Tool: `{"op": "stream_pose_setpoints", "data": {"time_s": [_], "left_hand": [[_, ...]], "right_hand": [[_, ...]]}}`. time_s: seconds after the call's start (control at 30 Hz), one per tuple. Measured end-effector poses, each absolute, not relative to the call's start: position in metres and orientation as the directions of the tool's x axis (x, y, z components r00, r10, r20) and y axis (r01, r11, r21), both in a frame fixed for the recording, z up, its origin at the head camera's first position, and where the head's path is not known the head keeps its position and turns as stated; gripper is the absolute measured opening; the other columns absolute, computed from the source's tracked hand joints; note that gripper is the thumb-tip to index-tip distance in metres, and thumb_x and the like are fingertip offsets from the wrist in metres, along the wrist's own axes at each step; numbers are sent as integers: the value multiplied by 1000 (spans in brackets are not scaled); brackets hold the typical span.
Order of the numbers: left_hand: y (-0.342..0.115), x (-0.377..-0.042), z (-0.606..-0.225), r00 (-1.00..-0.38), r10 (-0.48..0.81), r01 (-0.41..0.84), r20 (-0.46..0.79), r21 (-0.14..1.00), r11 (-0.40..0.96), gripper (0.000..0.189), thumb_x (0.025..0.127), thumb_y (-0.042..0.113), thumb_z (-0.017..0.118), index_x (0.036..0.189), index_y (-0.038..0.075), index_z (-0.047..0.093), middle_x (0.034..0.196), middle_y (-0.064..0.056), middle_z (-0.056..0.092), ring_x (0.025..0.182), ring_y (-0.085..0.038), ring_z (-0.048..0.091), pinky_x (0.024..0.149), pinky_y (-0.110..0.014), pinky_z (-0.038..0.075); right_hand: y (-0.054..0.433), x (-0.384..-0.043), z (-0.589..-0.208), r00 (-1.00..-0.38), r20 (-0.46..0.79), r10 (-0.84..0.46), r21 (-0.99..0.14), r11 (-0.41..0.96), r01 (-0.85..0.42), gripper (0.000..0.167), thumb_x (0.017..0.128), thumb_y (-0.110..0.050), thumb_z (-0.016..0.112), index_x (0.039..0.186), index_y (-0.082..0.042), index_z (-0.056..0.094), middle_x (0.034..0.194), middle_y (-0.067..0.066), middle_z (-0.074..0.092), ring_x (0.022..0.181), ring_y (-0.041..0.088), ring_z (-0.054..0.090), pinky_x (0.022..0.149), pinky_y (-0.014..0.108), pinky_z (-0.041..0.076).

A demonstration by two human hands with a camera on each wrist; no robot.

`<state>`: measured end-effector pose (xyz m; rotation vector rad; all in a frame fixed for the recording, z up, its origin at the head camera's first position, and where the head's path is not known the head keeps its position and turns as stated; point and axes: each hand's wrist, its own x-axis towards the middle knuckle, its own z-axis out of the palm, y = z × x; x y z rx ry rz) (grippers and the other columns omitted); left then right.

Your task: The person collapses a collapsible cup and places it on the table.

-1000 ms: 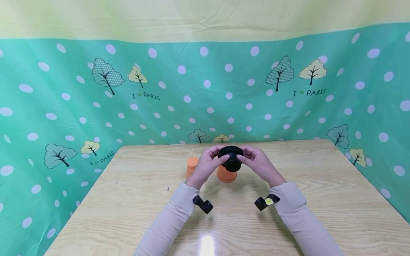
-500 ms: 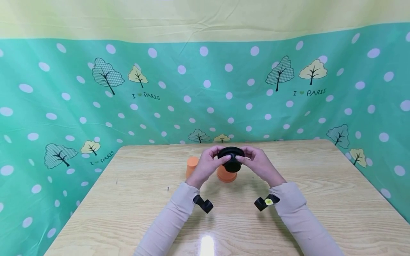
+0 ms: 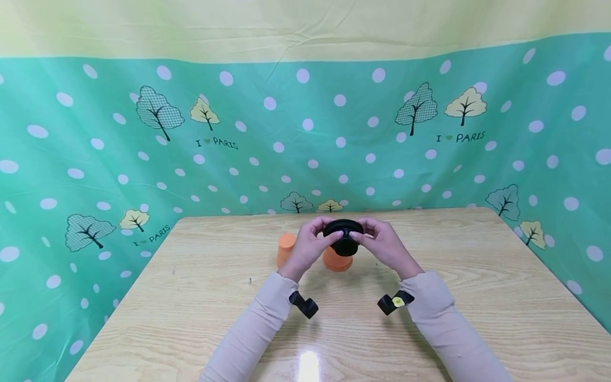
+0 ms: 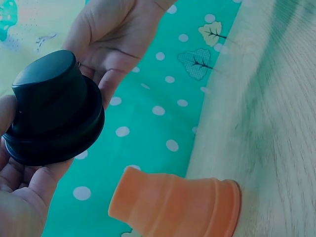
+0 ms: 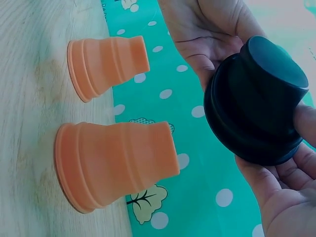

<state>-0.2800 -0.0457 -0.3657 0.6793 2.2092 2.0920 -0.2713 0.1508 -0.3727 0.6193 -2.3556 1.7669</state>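
Black pot (image 3: 345, 245) barely shifted in last 1 s, left hand (image 3: 311, 245) and right hand (image 3: 383, 243) both gripping it above counter (image 3: 200, 302) near 2 rim-down orange pots (image 5: 116, 165), so likely a steady hold

Bright, soft light fills the head view, with a white glare (image 3: 309, 367) on the near part of the table (image 3: 191, 323) and faint shadows beneath the sleeves (image 3: 260, 321), while the dimmer, teal-tinted wrist views darken the black cup (image 4: 52, 106).
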Motion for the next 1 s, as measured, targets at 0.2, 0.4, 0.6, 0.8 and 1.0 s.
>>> {"op": "stream_pose_setpoints", "data": {"time_s": [0.2,0.4,0.6,0.8,1.0], "left_hand": [[-46,-268,-352,-905,291,337,312,941,39,22,87,3,66,107,-5,63,88,-3,61,81,-11,51,72,-22,45],[-42,-278,-362,-908,294,308,299,951,-17,27,91,9,63,115,-4,63,101,-10,65,87,-10,56,77,-22,49],[-43,-286,-375,-887,346,270,305,952,-144,37,95,13,56,130,-1,53,119,-16,60,99,-12,59,88,-26,50],[-41,-285,-375,-866,359,307,349,937,-169,40,95,9,55,133,0,49,125,-20,55,106,-16,55,88,-25,49],[-39,-286,-377,-858,340,353,384,923,-150,39,95,8,56,131,-3,49,124,-21,55,104,-16,55,85,-24,51]], "right_hand": [[147,-271,-373,-900,384,-207,-862,268,-430,20,91,-8,62,105,6,63,90,13,63,83,9,60,73,18,51],[147,-271,-374,-903,406,-143,-862,267,-430,21,91,-10,63,105,5,64,90,14,65,81,7,60,74,18,51],[148,-265,-366,-914,401,-69,-882,242,-405,24,92,-13,62,107,5,64,93,17,65,80,7,59,70,16,50],[148,-264,-364,-907,418,-61,-879,227,-420,24,93,-11,60,107,7,62,96,21,64,79,4,60,70,16,51],[149,-270,-372,-902,428,-55,-879,206,-430,25,92,-15,61,105,7,63,93,20,65,78,5,61,68,18,52]]}}
